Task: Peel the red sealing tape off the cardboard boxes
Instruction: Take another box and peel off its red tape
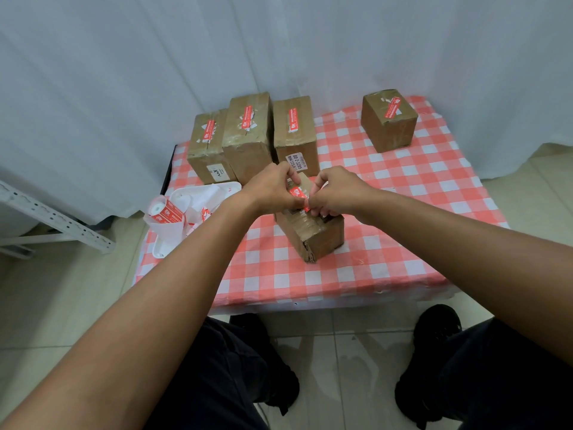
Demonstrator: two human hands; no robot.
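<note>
White curtain (pixel 155 72) hangs in soft folds across the whole back, from 9 through 12 to 3 o'clock, reaching the floor. Glossy beige floor tiles (pixel 325 352) with pale grout lines at 6 o'clock. Low table under a red-and-white checked cloth (pixel 418 193) at centre; white perforated metal shelving rail (pixel 55 218) at 9 o'clock. Light is even, diffuse.

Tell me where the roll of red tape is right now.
In the head view, the roll of red tape lies at the table's left edge, on the white tray among peeled scraps, in front of the leftmost box and left of the left hand.
</note>
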